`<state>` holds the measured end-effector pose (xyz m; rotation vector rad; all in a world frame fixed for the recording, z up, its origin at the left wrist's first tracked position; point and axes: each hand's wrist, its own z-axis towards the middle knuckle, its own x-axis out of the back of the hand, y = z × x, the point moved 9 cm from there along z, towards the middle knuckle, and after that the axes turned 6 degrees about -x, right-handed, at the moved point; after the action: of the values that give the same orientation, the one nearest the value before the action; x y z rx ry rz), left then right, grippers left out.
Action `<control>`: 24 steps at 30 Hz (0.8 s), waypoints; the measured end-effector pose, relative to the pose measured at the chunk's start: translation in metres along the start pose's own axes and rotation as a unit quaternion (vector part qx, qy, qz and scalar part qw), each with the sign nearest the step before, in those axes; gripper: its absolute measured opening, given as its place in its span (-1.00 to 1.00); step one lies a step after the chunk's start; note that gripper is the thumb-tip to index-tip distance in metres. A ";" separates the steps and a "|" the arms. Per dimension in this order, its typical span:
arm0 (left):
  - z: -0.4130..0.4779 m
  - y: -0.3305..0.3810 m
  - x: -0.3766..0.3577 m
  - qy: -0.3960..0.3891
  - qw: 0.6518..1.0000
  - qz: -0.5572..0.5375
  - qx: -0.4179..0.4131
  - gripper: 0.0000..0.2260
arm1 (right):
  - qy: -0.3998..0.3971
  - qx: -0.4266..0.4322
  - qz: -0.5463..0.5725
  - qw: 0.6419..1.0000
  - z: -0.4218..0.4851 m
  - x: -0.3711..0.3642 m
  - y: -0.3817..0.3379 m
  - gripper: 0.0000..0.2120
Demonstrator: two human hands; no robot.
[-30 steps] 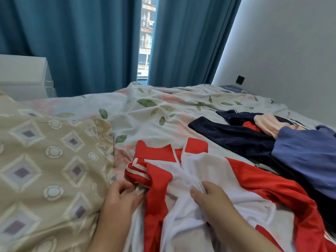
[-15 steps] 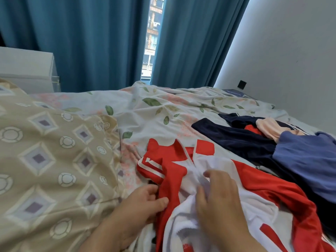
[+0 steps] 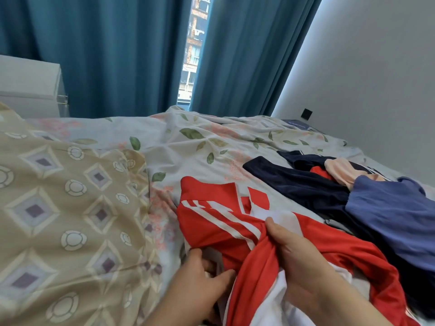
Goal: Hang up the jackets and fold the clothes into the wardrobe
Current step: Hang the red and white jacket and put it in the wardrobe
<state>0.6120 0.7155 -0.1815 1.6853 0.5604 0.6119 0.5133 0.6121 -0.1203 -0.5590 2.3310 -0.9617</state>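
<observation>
2 hands [image 3: 200, 276] [image 3: 299, 262], 1 red jacket [image 3: 211, 222], 2 curtains [image 3: 117, 55] [image 3: 247, 55] (both teal)

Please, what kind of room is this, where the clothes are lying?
Probably a bedroom. There is a bed covered in leaf print, a patterned quilt on it, and blue curtains at the window. Loose clothes lie on the bed, and the right hand grips a red jacket.

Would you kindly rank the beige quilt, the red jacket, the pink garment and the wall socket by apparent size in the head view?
beige quilt
red jacket
pink garment
wall socket
The socket is farthest away, so its true size is unsure.
</observation>
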 end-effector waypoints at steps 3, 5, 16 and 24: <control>-0.002 0.009 0.018 0.136 0.990 -0.004 -0.030 -0.28 | -0.019 -0.001 0.060 0.998 -0.001 -0.001 -0.003 -0.56; -0.004 0.001 0.018 0.144 0.988 -0.047 -0.006 -0.23 | -0.024 0.022 0.087 0.996 -0.002 0.000 -0.009 -0.56; -0.012 0.011 -0.028 -0.118 0.968 -0.218 0.048 -0.81 | 0.033 0.081 0.060 0.994 0.000 0.024 -0.026 -0.49; -0.030 0.036 0.057 0.287 0.956 0.001 -0.061 -0.79 | 0.165 0.201 -0.180 0.949 -0.010 0.037 -0.053 -0.25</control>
<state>0.6361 0.7684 -0.1359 1.3819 0.9100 1.1281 0.4876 0.5616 -0.0881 -0.7083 2.2483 -1.7714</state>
